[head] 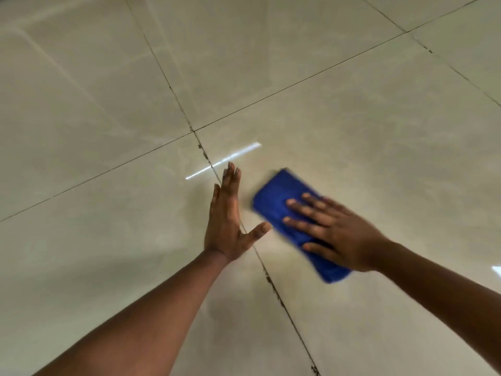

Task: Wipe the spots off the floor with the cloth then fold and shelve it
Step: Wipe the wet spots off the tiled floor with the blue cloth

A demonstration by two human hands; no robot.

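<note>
A folded blue cloth [279,196] lies flat on the glossy beige tile floor [352,118]. My right hand [336,229] presses down on the cloth with fingers spread, covering its near half; both are blurred by motion. My left hand [226,221] is just left of the cloth, palm flat with fingers together and thumb out, holding nothing, over a dark grout line [284,305]. No distinct spots show on the tiles near the cloth.
Dark grout lines cross at a tile corner [193,130] beyond my left hand, with small dark marks along them. A bright streak of reflected light [223,160] lies on the floor by my left fingertips. Only floor tiles fill the view.
</note>
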